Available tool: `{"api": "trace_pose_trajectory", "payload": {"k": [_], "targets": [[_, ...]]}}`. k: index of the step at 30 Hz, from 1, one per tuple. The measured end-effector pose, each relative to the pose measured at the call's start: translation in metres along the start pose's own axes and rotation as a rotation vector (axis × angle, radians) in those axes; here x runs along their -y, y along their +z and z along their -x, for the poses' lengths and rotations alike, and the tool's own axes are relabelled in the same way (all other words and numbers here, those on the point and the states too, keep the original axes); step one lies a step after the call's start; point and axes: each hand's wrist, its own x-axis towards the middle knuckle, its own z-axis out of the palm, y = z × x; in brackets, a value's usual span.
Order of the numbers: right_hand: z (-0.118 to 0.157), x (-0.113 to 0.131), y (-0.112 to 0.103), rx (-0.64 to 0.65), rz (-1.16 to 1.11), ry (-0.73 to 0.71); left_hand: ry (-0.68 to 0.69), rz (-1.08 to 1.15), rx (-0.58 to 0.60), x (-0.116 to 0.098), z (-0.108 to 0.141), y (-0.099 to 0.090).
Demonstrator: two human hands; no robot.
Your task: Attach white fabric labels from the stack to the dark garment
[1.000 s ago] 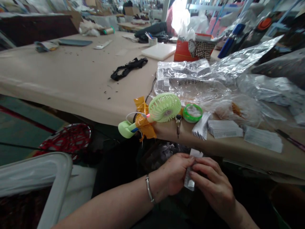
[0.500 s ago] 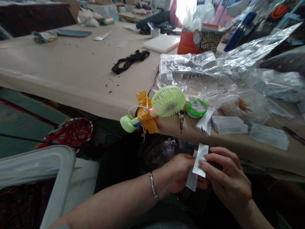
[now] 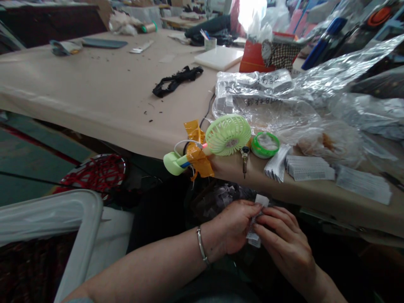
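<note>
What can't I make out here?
In the head view:
Paper strips: partly covered by the right hand; print too small.
Left hand: most fingers hidden by the paper strips and right hand.
White bin: cut off by left and bottom edges.
Stacked slips: print too small.

The left hand (image 3: pixel 235 227) and right hand (image 3: pixel 288 242) hide much of the paper (image 3: pixel 261 200), and I can't read its blurry marks. The bin (image 3: pixel 90 227) goes out of sight at the left. The dark stick (image 3: pixel 392 180), far right, looks too fuzzy to name.
</note>
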Motion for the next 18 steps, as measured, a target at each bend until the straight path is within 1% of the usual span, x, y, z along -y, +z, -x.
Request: {"api": "trace_pose_trajectory", "payload": {"k": [3,7,9,10,11,13,14,15,16,18], "targets": [[-0.001,0.000,0.000,0.012,-0.002,-0.003,0.003,0.007,0.025,0.000,0.001,0.000],[0.004,0.001,0.000,0.013,-0.042,-0.003,0.016,-0.026,-0.007,0.001,-0.001,-0.003],[0.009,0.001,-0.002,-0.008,-0.126,0.050,0.013,-0.050,-0.005,0.001,-0.001,-0.006],[0.011,-0.001,-0.004,-0.044,-0.181,0.115,0.001,-0.076,0.025,0.000,-0.001,-0.008],[0.013,-0.003,-0.005,-0.093,-0.244,0.211,-0.016,-0.105,0.068,-0.001,0.000,-0.010],[0.015,-0.009,-0.008,-0.178,-0.419,0.463,-0.070,-0.162,0.177,-0.003,0.003,-0.014],[0.014,-0.013,-0.009,-0.181,-0.549,0.590,-0.098,-0.184,0.225,-0.004,0.004,-0.016],[0.013,-0.017,-0.009,-0.147,-0.708,0.703,-0.118,-0.200,0.260,-0.005,0.006,-0.017],[0.010,-0.021,-0.009,-0.077,-0.884,0.800,-0.129,-0.212,0.284,-0.005,0.007,-0.018],[0.004,-0.027,-0.006,0.104,-1.209,0.929,-0.138,-0.238,0.318,-0.004,0.010,-0.019]]}}
